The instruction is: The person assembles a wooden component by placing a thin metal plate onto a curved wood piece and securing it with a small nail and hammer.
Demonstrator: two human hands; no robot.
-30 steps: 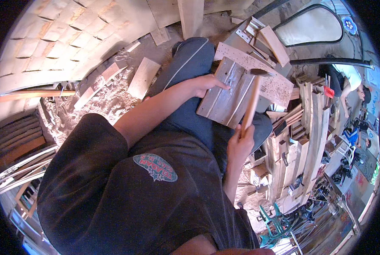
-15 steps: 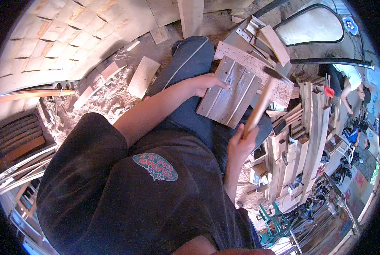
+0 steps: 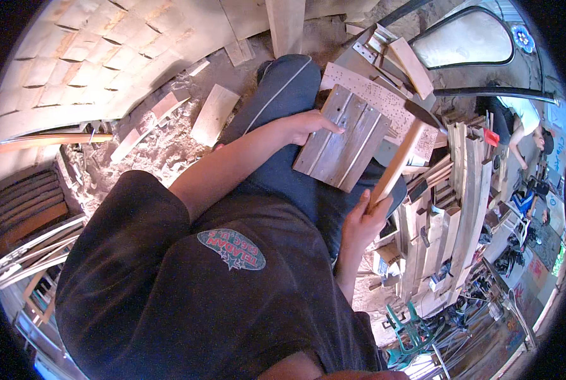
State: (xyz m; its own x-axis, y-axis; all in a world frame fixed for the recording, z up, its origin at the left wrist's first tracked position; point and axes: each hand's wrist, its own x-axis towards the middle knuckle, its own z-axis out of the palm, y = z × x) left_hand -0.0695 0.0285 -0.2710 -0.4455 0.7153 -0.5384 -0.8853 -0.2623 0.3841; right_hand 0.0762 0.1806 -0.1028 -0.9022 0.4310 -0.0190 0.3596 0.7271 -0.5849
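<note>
A small brown panel of slats [image 3: 343,142] lies tilted over my lap, with dark dots like nail heads or holes along its far edge. My left hand [image 3: 307,125] grips its left edge, one finger stretched over the top face; whether a nail is under that fingertip is too small to tell. In my right hand [image 3: 364,218] is a hammer [image 3: 397,168], its wooden handle slanting up and its dark head beside the panel's right edge, apart from it. Beneath the panel's far side sits a pale board [image 3: 359,79] full of small holes.
Wood offcuts [image 3: 411,66] lie past the pale board. Loose blocks [image 3: 214,114] rest among shavings at the left. Stacked timber [image 3: 467,202] fills the right side, with a green plastic chair [image 3: 410,329] nearer. Another person [image 3: 520,120] bends over at the far right.
My right hand has swung the hammer slightly right, and its head has moved away from the panel. My left hand and the panel have barely moved.
</note>
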